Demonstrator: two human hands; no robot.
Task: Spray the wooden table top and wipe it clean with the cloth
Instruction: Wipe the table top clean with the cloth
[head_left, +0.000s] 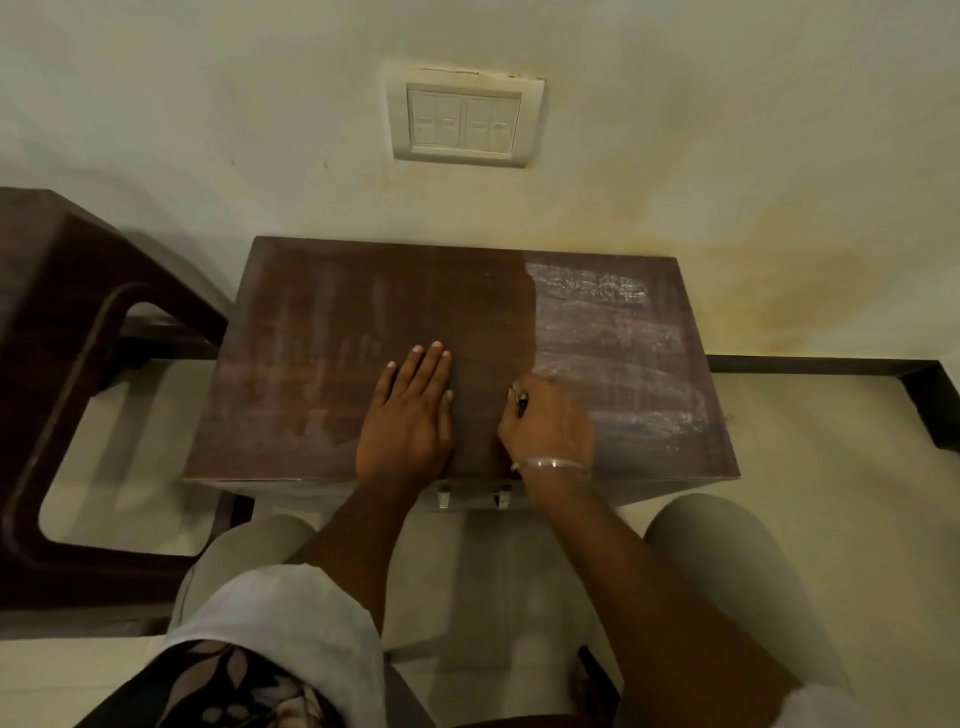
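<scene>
Wooden table top (322, 312) streaked white at right; stained wall (727, 156) behind.

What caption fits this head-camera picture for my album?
Left hand flat, right hand curled on a brown wooden table top streaked white at its right side.

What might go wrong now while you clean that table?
1. The left hand presses flat on the wooden table top, so it may leave prints on the darker, cleaner part.
2. White streaks cover the right side; missed, they may dry as smears.
3. The right hand grips a small dark thing I cannot identify; if hard, it might scratch the wood.
</scene>
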